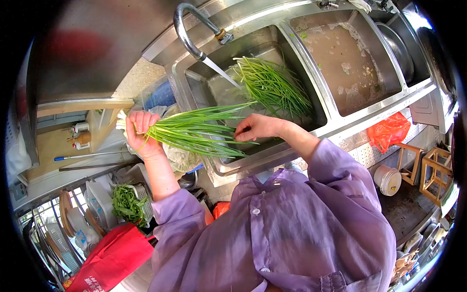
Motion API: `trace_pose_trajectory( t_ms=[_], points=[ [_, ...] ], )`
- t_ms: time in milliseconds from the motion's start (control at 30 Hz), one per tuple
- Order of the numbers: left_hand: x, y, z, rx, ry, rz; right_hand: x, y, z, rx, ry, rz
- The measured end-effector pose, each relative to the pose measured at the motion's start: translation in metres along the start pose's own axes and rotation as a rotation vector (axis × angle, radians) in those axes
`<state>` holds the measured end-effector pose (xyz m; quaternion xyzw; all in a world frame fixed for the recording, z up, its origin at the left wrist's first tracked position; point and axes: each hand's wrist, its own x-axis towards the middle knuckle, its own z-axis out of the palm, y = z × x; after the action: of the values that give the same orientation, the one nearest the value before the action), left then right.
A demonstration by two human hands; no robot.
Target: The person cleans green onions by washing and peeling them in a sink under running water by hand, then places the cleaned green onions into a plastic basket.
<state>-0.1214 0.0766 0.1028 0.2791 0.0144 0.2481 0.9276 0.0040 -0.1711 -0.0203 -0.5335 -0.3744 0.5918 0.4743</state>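
My left hand [142, 129] is closed round the white ends of a bunch of scallions [197, 129], held sideways over the sink's near left corner. The long green leaves point right. At their tips is my right hand [257, 127], its fingers curled together in a pinch. Leaf tips meet those fingers, but I cannot make out what is between them. Behind, in the left basin [204, 87], a second heap of scallions [275, 85] lies wet on the bottom. Water [221, 73] runs from the curved faucet [182, 29] beside that heap.
The middle basin [335, 68] holds cloudy brown water with foam and green bits. A metal pan [396, 48] stands in the far right basin. Leafy greens in a basket [130, 204] and a red bag [114, 258] are at lower left. Wooden stools [433, 175] and a bucket [388, 180] stand right.
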Motion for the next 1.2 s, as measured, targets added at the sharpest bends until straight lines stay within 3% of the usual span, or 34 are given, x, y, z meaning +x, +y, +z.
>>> trace_pose_trajectory(
  t_ms=[167,267,367,567,767,867,1200],
  points=[
    [0.003,0.004,-0.008,0.003,0.140,0.065,-0.008,0.000,-0.003,-0.107,-0.073,0.004],
    [0.013,0.005,-0.003,0.266,0.762,0.188,-0.010,0.018,-0.009,-0.002,-0.100,0.075],
    [0.018,0.019,-0.037,0.272,0.884,0.151,-0.013,0.031,-0.021,0.253,-0.025,0.153],
    [0.026,0.015,-0.036,0.320,1.008,0.173,-0.008,0.041,-0.038,0.651,0.197,0.186],
    [0.035,0.019,-0.053,0.298,1.098,0.196,-0.003,0.059,-0.046,0.724,0.406,0.192],
    [0.037,0.018,-0.057,0.260,1.109,0.217,-0.001,0.075,-0.047,0.659,0.693,0.274],
    [0.045,0.014,-0.060,0.269,1.126,0.245,0.018,0.098,-0.011,0.123,0.410,0.230]
  ],
)
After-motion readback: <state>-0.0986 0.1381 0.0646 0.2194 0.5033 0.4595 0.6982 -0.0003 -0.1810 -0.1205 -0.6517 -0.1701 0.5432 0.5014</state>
